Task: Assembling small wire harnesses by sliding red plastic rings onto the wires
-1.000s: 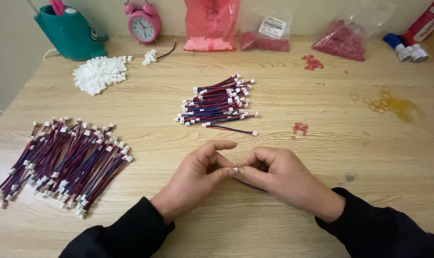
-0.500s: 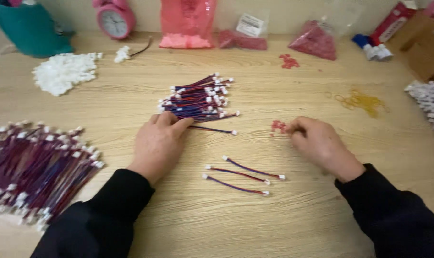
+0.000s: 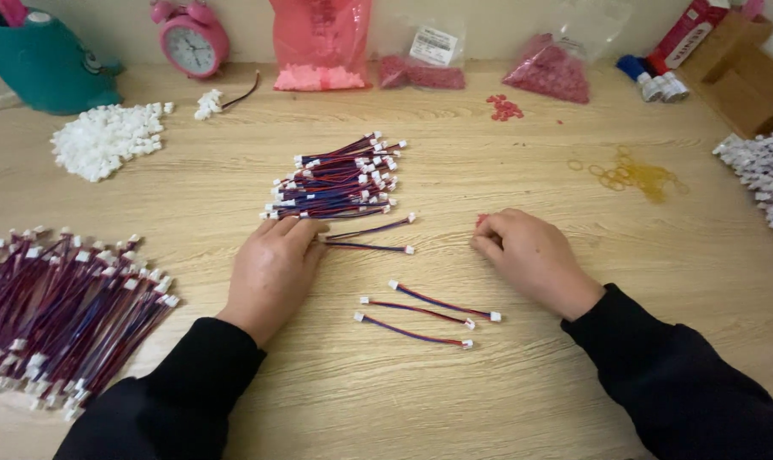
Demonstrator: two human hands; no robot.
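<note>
I see the left hand (image 3: 274, 268) lying flat and palm down on the wooden bench (image 3: 522, 400), fingers stretched out and holding nothing; its fingertips touch the near edge of the small stack of wires (image 3: 339, 181) and the left ends of two loose wires (image 3: 371, 238) that lie just below this stack. The right hand (image 3: 533, 260) rests on the bench well apart from the left one, with fingers curled down; at its fingertips there is something small and red (image 3: 481, 220), but I cannot tell if the hand grips it or only touches it. Between both hands, nearer to me, three short wires (image 3: 427, 313) with white plugs lie side by side, touched by no hand. At the far left a big pile of the same wires (image 3: 63, 311) lies spread. Behind are a heap of white plugs (image 3: 105, 140), a pink alarm clock (image 3: 190, 38), bags of pink and red parts (image 3: 320, 43) and some yellow rubber bands (image 3: 637, 177).
</note>
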